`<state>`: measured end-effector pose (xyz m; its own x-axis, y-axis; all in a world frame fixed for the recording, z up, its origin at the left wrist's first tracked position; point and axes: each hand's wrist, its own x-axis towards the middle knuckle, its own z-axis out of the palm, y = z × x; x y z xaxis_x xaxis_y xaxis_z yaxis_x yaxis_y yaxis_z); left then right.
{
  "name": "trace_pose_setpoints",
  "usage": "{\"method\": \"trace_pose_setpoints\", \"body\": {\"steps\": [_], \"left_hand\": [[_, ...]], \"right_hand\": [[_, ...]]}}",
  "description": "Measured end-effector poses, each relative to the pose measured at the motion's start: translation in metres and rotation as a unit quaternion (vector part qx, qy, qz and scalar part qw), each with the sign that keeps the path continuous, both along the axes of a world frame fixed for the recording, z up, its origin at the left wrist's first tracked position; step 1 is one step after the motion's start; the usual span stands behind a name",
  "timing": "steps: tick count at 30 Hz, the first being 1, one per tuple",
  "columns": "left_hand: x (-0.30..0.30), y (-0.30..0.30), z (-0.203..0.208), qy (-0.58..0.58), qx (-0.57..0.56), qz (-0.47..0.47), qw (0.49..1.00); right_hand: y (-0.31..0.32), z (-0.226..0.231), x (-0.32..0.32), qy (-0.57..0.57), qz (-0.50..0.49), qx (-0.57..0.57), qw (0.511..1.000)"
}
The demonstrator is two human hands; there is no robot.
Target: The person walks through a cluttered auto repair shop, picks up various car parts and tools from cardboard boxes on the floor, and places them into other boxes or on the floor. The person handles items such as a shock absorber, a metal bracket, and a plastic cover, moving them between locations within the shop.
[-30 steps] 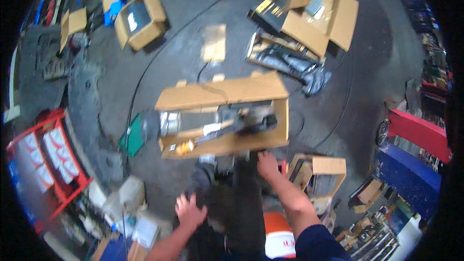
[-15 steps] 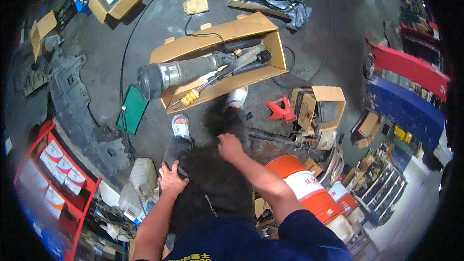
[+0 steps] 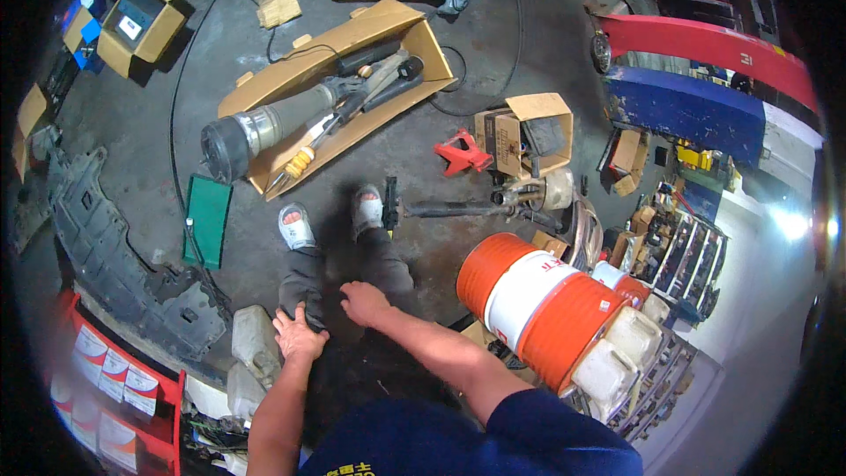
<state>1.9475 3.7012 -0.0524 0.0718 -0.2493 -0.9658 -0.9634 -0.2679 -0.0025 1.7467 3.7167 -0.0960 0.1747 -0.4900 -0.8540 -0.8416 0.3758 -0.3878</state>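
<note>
My left hand [image 3: 300,335] rests on my dark trouser leg with its fingers spread and nothing in them. Beside it, my right hand [image 3: 363,303] is loosely curled above my other leg, and no object shows in it. Beyond my feet, in white sandals [image 3: 296,226], lies a long open cardboard box [image 3: 339,148]. Inside it are a thick grey air suspension strut [image 3: 282,119], its black end jutting past the left end of the box, and a thin shock absorber with a yellow bump stop [image 3: 300,161]. Neither hand touches the box.
A green flat panel [image 3: 208,220] lies left of my feet. To the right are a red jack stand [image 3: 462,152], a smaller carton [image 3: 539,106], a dark metal tube [image 3: 449,210] and an orange-white drum [image 3: 529,295]. A cable [image 3: 179,97] crosses the floor.
My view has shifted, so the long box and the floor items appear farther left and higher. My right foot is now beside the tube, away from the box. My right hand appears nearer my left.
</note>
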Motion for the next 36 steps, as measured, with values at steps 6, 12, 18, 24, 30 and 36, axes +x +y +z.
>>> {"method": "trace_pose_setpoints", "body": {"steps": [6,12,18,24,30,36], "left_hand": [[0.0,0.017,0.004,0.002,-0.018,0.055,0.998],[-0.014,0.024,0.007,0.001,-0.036,-0.002,0.999],[0.017,0.0,0.011,0.067,-0.028,-0.047,0.996],[0.03,-0.019,0.012,0.078,-0.006,-0.078,0.994],[0.086,-0.003,0.006,0.137,-0.085,0.026,0.987],[0.155,0.014,-0.001,0.135,-0.114,0.109,0.978]], "right_hand": [[-0.009,-0.013,-0.046,0.071,0.054,0.012,0.996],[0.026,0.018,-0.06,0.06,-0.015,-0.017,0.998],[0.051,0.094,-0.058,0.052,-0.177,-0.063,0.981],[0.034,0.132,-0.054,0.061,-0.307,-0.136,0.94],[0.008,0.151,-0.033,0.032,-0.243,-0.144,0.959],[-0.022,0.161,-0.024,0.04,-0.208,-0.134,0.968]]}}
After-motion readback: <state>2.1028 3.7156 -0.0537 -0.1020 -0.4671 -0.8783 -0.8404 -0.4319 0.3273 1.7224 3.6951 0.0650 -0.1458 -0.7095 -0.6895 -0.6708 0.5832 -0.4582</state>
